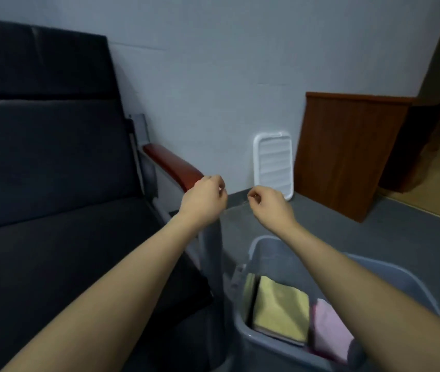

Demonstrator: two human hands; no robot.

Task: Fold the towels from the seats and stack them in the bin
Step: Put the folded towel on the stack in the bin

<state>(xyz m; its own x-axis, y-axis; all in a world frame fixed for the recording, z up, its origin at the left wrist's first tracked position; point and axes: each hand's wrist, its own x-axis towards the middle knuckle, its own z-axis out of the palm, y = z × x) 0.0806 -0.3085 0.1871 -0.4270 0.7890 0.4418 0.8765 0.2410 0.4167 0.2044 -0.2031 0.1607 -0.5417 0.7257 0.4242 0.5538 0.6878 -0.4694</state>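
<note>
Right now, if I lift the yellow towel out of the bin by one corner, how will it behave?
The yellow towel looks like soft folded cloth, so it would probably droop and unfold. It seems thin, so it is likely light. It lies right beside the pink towel in the bin and might drag it.

Seat (52, 162) is matt dark cloth with a glossy reddish wood armrest (173, 163). Bin (390, 275) looks like smooth grey plastic, towels (280, 307) inside are soft fuzzy cloth, and there's a wood-grain panel (347, 151).
</note>
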